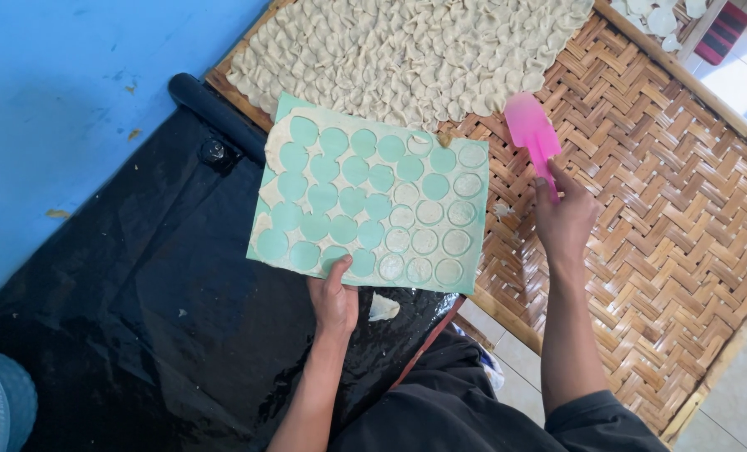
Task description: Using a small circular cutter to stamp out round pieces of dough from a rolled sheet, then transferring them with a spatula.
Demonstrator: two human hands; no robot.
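My left hand [334, 298] grips the near edge of a mint-green board [372, 197], thumb on top. A thin dough sheet on the board has round holes where the green shows through, and several cut dough discs [428, 241] lie on its right side. My right hand [564, 219] holds a pink spatula [531, 134] by its handle, blade pointing away, just right of the board above the woven bamboo tray [641, 218]. A large heap of dough pieces [407, 50] covers the tray's far part.
Black plastic sheeting [139, 293] covers the surface at left, with a black roller [214, 105] by the tray's edge. A dough scrap [383, 307] lies below the board. A blue wall [64, 92] is at left, a blue container [5, 402] at bottom left, white floor tiles [733, 410] at right.
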